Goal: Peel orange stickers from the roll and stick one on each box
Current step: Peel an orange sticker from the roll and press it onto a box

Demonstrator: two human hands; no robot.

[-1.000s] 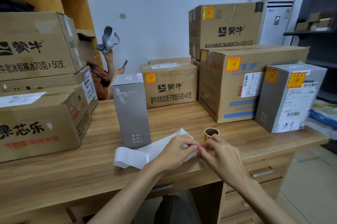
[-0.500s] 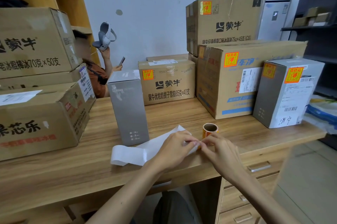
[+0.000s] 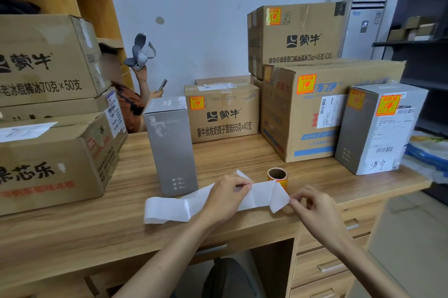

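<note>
Along the left edge of the counter (image 3: 242, 152) two brown cartons are stacked, the upper carton (image 3: 48, 60) on the lower carton (image 3: 53, 161); neither shows an orange sticker on the faces in view. Behind them, past the counter's back edge, a seated person (image 3: 132, 106) holds up a grey headset (image 3: 141, 53). A tall grey box (image 3: 172, 147) stands upright left of centre, also with no sticker visible.

In front of it a white backing strip (image 3: 169, 208) runs along the front edge, its left end curled over. The left hand (image 3: 225, 198) pinches this strip between thumb and fingertips near its middle. At the back edge, a small brown carton (image 3: 223, 113) carries an orange sticker (image 3: 196, 102) at its upper left corner.

The sticker roll (image 3: 277, 174) stands on end just behind the strip, between the two hands, with a bit of orange showing at its base. The right hand (image 3: 315, 208) pinches the strip's right end, which is lifted and folded to a point.

Toward the right back corner a large carton (image 3: 315, 123) bears a sticker (image 3: 306, 83), and the top carton (image 3: 295, 35) on it bears another (image 3: 273, 16). At the right edge a grey-and-white box (image 3: 378, 132) has one sticker on each visible face. Beyond it stand a white air conditioner (image 3: 366, 16) and dark shelving (image 3: 424, 43).
</note>
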